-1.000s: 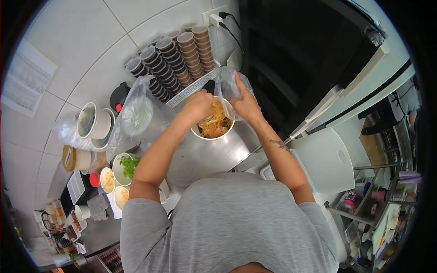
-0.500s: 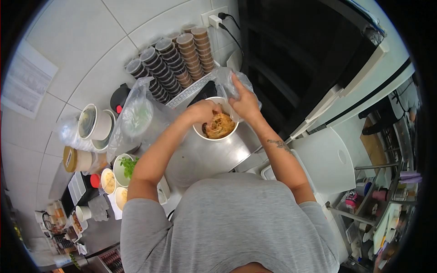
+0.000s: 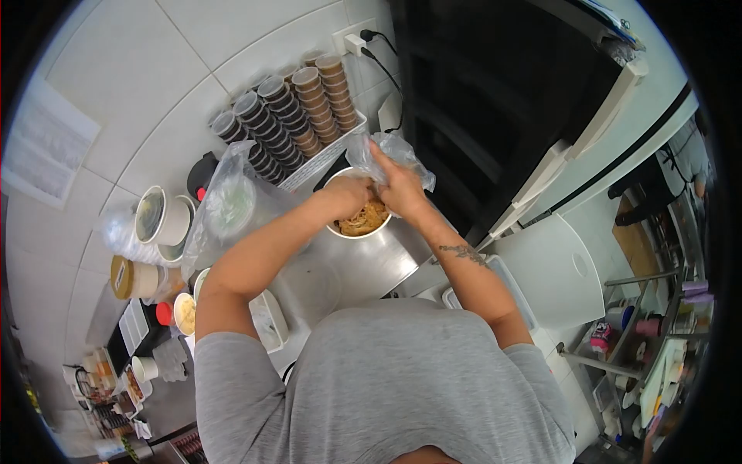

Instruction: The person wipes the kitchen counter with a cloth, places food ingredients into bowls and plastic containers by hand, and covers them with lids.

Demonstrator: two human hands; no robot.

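A white round bowl (image 3: 360, 237) stands on the steel counter, holding golden-brown, stringy-looking food (image 3: 363, 223). My left hand (image 3: 349, 196) reaches over the bowl's far half with its fingers curled down inside. What those fingers grip, if anything, is hidden. Against the bowl's right rim is my right hand (image 3: 402, 190), closed on a crumpled clear plastic bag (image 3: 410, 161) that bunches up beyond it. My two hands are close together above the food and cover the far right part of the bowl.
Stacks of lidded sauce cups (image 3: 287, 108) fill a white basket (image 3: 328, 155) by the wall. A larger plastic bag (image 3: 232, 201), white tubs (image 3: 162, 213) and a jar (image 3: 127, 277) stand left. A black-fronted appliance (image 3: 495, 100) borders the right.
My right hand has come left and slightly down, closer to my left hand, with the bag. My left hand's fingers are now less visible in the bowl. The view has shifted slightly.
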